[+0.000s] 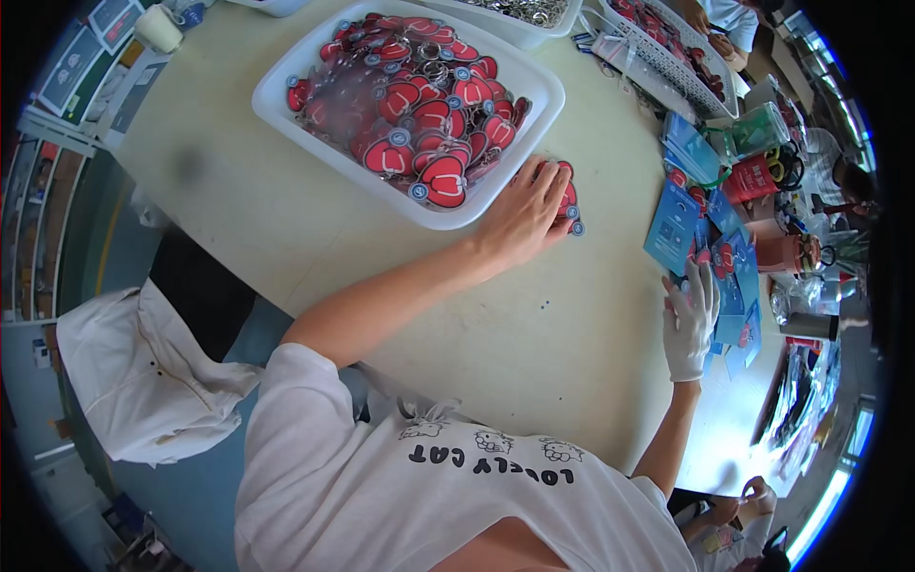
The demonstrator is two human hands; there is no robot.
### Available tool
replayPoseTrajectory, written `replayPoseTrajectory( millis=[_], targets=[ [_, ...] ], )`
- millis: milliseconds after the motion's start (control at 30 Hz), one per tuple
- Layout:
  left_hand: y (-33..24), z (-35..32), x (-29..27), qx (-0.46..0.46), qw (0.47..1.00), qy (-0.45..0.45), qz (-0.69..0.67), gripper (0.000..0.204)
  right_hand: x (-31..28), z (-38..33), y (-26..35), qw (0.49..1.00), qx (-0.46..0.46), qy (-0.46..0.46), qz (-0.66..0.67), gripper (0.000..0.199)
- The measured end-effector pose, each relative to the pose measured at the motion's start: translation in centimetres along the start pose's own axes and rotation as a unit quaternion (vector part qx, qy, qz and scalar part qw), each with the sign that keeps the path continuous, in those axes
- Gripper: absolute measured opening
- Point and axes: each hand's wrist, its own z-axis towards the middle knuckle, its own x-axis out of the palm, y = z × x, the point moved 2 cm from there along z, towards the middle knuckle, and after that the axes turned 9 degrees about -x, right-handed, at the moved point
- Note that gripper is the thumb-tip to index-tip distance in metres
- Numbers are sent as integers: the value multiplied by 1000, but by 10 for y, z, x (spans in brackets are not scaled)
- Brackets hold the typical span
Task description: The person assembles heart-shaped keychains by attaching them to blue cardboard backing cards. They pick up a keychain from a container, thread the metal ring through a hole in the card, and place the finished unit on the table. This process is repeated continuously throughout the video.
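My bare left hand (pixel 529 210) lies palm down on a small heap of red keychain tags (pixel 570 202) on the pale table (pixel 534 343), just off the near right corner of a white tray (pixel 286 67). The tray is piled with the same red tags (pixel 419 105), each with a metal ring. My right hand (pixel 691 319), in a white glove, rests with fingers stretched out on a spread of blue backing cards (pixel 672 224), some carrying red tags. Neither hand visibly grips anything.
A white tub of metal rings (pixel 529 14) and a white mesh basket of red tags (pixel 667 43) stand at the far edge. Red and green bottles (pixel 753 157) and scissors crowd the right side. Another person's hands (pixel 715 33) work at top right; a white garment (pixel 143 372) hangs lower left.
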Motion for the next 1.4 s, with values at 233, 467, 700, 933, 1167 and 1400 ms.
replayPoseTrajectory(
  millis=[233,467,700,933,1167,1400],
  targets=[
    [2,0,-1,55,997,-12,-44,56,-80,181,129,888,-141,-63,433,70],
    [15,-5,4,20,991,25,-130,50,-9,282,212,935,-233,121,240,65],
    [20,2,15,23,998,25,-47,58,-4,270,214,928,-216,-60,297,63],
    [27,-1,18,40,998,-30,-31,72,-21,248,219,931,-142,-75,328,56],
    [19,6,4,40,999,7,-11,67,-24,263,217,935,-191,129,268,61],
    [28,4,10,47,996,5,-74,64,-25,256,189,900,-88,-61,422,49]
  ],
)
